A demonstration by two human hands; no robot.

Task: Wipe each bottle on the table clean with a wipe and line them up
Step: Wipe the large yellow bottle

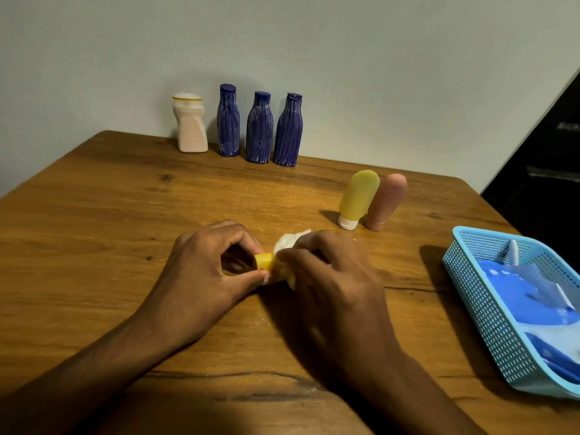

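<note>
A small yellow bottle (265, 262) is held low over the wooden table (94, 246) between both hands. Its cap end is pinched by the curled thumb and fingers of the left hand (207, 271); its body is wrapped in a white wipe (290, 241) and gripped by the right hand (329, 277). Beyond the hands, a white bottle (190, 124) and three blue bottles (259, 127) are lined up by the wall. Beyond the right hand, a yellow tube (359, 196) and a pink tube (387, 199) are seen touching; a blue basket (489, 302) lies right of it.
</note>
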